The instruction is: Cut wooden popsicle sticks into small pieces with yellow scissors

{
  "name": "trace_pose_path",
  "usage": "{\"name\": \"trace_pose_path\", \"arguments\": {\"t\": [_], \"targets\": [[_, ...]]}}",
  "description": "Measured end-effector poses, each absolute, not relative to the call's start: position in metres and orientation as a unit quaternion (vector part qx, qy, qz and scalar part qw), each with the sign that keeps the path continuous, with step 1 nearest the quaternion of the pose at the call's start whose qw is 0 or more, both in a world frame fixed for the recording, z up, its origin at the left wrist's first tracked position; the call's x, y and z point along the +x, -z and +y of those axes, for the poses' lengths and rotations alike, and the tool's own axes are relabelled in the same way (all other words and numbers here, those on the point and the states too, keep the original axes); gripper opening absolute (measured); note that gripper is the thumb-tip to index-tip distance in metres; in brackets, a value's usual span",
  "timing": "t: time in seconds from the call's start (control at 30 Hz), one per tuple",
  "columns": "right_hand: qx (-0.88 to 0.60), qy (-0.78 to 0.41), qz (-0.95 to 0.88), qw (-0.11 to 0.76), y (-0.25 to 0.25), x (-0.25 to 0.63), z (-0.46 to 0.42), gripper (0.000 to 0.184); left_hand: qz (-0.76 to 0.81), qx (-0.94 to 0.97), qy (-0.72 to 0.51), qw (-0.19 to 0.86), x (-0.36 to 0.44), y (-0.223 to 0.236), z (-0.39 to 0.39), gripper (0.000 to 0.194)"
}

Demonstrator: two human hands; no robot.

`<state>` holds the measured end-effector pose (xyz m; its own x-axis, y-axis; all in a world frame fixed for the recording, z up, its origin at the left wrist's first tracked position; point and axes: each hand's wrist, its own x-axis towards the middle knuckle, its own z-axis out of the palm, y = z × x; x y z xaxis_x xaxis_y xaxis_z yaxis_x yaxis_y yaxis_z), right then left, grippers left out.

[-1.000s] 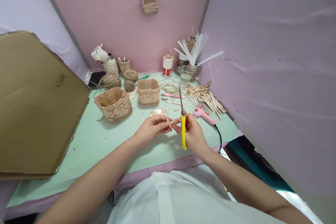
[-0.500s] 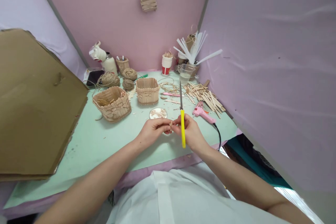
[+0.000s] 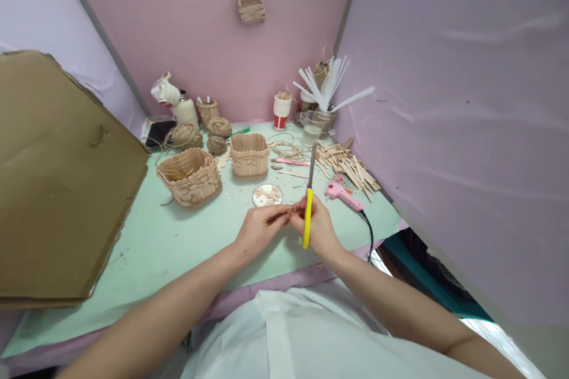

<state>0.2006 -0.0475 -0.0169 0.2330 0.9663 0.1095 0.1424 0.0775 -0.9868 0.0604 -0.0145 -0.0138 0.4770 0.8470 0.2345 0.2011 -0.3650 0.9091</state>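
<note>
My left hand (image 3: 259, 229) is closed in a pinch, its fingertips meeting those of my right hand over the near part of the table. Between them is a small wooden piece (image 3: 290, 211), mostly hidden by the fingers. Yellow-handled scissors (image 3: 307, 219) hang on my right hand (image 3: 323, 230), blades pointing away from me. The right thumb and fingertips press together at the small piece. Just beyond the hands lies a round white dish (image 3: 268, 188) with wood chips on it. A pink glue gun (image 3: 343, 194) rests right of my right hand.
Two wooden-stick baskets (image 3: 189, 186) stand left of centre, with twine balls (image 3: 220, 126) behind. Flat wooden sticks (image 3: 349, 166) are heaped at the right. A paper cup (image 3: 281, 111) and a plastic cup (image 3: 313, 130) stand at the back. Large cardboard (image 3: 66, 183) leans at the left.
The scissors have tilted, their blade tips swinging right and their handle slightly left. Both hands have shifted a little, with the fingertips still together.
</note>
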Motion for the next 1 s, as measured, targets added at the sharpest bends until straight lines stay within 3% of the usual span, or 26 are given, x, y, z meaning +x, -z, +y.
{"name": "trace_pose_path", "arguments": {"t": [0.23,0.47,0.6,0.8,1.0], "targets": [[-0.569,-0.374,-0.482,0.551,0.017,0.197,-0.047,0.023,0.371,0.737,-0.366,0.431,0.062,0.014,-0.017,0.024],[-0.553,-0.430,-0.479,0.529,0.005,0.199,-0.046,0.016,0.370,0.611,-0.363,0.598,0.066,0.013,-0.012,0.027],[-0.556,-0.435,-0.485,0.517,-0.002,0.199,-0.048,0.014,0.363,0.573,-0.363,0.639,0.066,0.011,-0.010,0.030],[-0.573,-0.414,-0.488,0.512,-0.004,0.199,-0.048,0.019,0.376,0.595,-0.374,0.604,0.065,0.019,-0.010,0.028],[-0.583,-0.388,-0.494,0.515,0.014,0.203,-0.044,0.023,0.395,0.699,-0.362,0.474,0.064,0.019,-0.015,0.023]]}}
